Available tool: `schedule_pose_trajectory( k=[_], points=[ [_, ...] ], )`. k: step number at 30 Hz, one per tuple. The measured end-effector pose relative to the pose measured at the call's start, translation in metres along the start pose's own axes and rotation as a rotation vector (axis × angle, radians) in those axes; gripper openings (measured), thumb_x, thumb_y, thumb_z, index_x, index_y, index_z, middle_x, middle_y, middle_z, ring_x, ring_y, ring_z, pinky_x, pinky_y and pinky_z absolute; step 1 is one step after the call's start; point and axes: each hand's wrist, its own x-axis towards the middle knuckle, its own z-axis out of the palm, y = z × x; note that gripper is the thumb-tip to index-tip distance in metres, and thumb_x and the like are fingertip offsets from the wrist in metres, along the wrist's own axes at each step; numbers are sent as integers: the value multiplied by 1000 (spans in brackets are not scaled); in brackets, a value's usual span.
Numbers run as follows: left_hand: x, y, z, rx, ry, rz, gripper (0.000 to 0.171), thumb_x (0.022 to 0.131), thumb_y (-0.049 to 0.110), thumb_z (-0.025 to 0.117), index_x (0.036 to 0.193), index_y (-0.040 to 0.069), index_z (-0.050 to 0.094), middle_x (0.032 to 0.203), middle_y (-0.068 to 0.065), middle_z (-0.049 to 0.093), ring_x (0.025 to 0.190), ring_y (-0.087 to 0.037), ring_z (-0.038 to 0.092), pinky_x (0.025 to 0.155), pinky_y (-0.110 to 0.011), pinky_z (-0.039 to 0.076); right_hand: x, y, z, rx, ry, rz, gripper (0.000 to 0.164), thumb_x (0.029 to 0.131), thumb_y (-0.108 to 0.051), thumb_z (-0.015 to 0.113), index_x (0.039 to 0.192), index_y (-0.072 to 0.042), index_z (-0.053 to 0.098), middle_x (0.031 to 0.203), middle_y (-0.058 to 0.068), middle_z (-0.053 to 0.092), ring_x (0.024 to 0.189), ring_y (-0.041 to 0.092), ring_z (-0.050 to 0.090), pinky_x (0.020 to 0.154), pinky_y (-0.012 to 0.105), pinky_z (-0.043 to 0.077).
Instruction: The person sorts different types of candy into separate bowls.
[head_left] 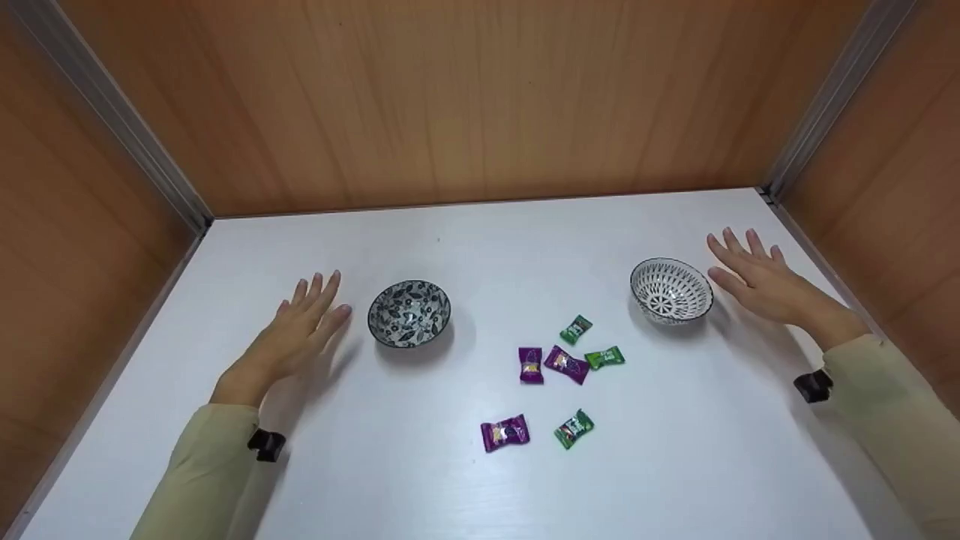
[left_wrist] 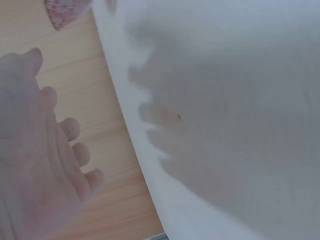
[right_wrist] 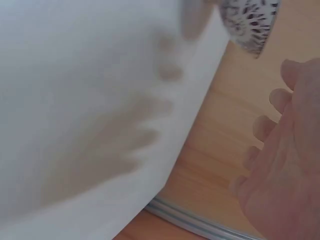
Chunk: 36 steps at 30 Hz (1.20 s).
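My left hand [head_left: 296,330] hovers over the table with fingers extended, just left of a bowl [head_left: 409,315] with a dark floral pattern. On the other side, my right hand [head_left: 769,285] is also held with fingers spread, close to the right rim of a white bowl [head_left: 671,291] patterned with dark dashes. Neither hand holds anything. Between the bowls lie several small wrapped candies: purple ones such as this purple candy [head_left: 505,433], and green ones such as this green candy [head_left: 574,429]. Part of the white bowl [right_wrist: 248,25] shows at the top of the right wrist view.
The white table [head_left: 360,465] is bounded by a wooden back panel [head_left: 480,105] and wooden side panels [head_left: 82,225], joined by grey metal corner posts [head_left: 112,112]. Both hands cast shadows on the tabletop.
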Motion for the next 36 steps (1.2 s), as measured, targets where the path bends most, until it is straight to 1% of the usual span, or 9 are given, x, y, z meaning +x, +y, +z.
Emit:
schedule_pose_trajectory(
  k=[7,12,16,18,20,24,27,30,36],
  points=[
    [-5,9,5,-222,-23,4,71,105,62,34,162,39,-2,169,1,-1,154,-30,-6,118,-66,2,-4,-20,0,175,-4,-56,72,108,-42,46,164,-17,9,168,14,-5,152,35,-18,119,60,-8],
    [-6,15,3,-352,-36,22,71,106,57,38,160,43,-6,169,0,-1,153,-36,4,119,-65,8,-2,-33,1,270,39,-101,74,106,-36,56,164,-21,13,170,5,0,154,30,-10,117,65,12],
    [-3,18,6,-472,-42,46,75,107,50,44,161,39,-7,169,-8,2,153,-36,10,120,-62,12,-1,-43,2,355,68,-159,80,102,-28,65,163,-17,16,169,4,6,154,28,4,121,35,21],
    [-2,18,8,-539,-48,62,77,107,46,47,162,34,-6,169,-14,4,153,-36,10,120,-61,14,-1,-48,3,418,67,-202,81,100,-22,68,163,-13,18,169,8,11,153,31,13,116,20,24],
    [-1,18,12,-612,-58,66,79,106,43,51,163,32,-3,168,-17,5,153,-37,11,119,-59,21,-1,-53,5,516,52,-262,81,98,-15,69,162,-10,20,167,12,19,150,31,25,110,13,30],
    [-1,18,20,-699,-57,55,86,102,38,62,164,29,3,168,-18,7,152,-39,16,114,-54,33,-1,-62,13,627,7,-359,77,95,-5,71,160,-6,28,156,22,40,138,28,48,101,20,45],
    [0,20,25,-710,-33,44,94,96,35,72,164,28,8,166,-18,13,149,-41,24,115,-55,32,-1,-70,20,645,-45,-396,75,94,-2,72,158,-4,33,148,25,49,129,27,58,98,23,49],
    [-1,21,30,-706,-6,43,98,91,29,79,164,24,13,164,-20,19,145,-43,31,116,-58,29,-2,-79,26,663,-121,-415,70,95,-3,71,155,0,36,145,23,53,125,31,60,98,26,50],
    [3,27,39,-767,-38,35,104,83,23,87,163,22,20,160,-16,25,141,-41,37,111,-53,39,-7,-90,41,590,-271,-447,61,98,-9,69,152,0,43,144,25,52,126,35,59,98,25,50]
  ],
)
